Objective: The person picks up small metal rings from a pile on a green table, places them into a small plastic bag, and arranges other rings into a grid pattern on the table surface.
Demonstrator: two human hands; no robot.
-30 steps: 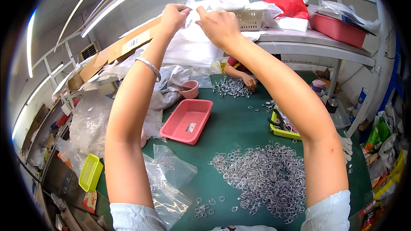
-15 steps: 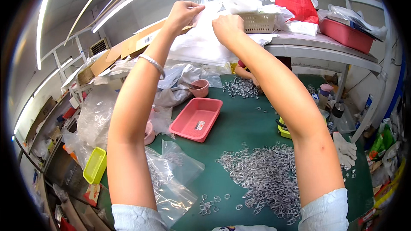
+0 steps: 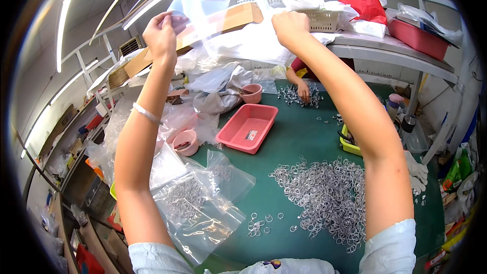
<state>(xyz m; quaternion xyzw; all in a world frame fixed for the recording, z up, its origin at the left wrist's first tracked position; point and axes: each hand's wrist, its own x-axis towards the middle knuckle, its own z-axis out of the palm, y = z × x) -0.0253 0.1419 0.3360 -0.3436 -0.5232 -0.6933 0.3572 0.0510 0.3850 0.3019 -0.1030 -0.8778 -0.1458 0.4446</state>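
My left hand (image 3: 162,33), raised at the upper left, pinches a clear plastic bag (image 3: 205,12) that spreads out to its right. Closed with its knuckles up, my right hand (image 3: 291,29) is at the white plastic sheeting (image 3: 248,45) on the raised shelf; whatever its fingers grip is hidden. Below my arms, a large heap of small metal rings (image 3: 324,198) lies on the green table (image 3: 258,177), with several loose rings (image 3: 259,225) to its left. A clear zip bag (image 3: 203,223) with many rings inside lies by my left forearm.
A pink tray (image 3: 248,128) stands mid-table, near pink cups (image 3: 185,142) and crumpled plastic. At the far side a co-worker's hand (image 3: 303,91) touches another pile of metal parts (image 3: 289,96). A yellow-green tray (image 3: 350,144), a glove (image 3: 416,170) and bottles are to the right.
My left hand has moved left and down, away from my right hand, drawing the clear bag out. My right hand stays by the shelf. The view has shifted slightly.
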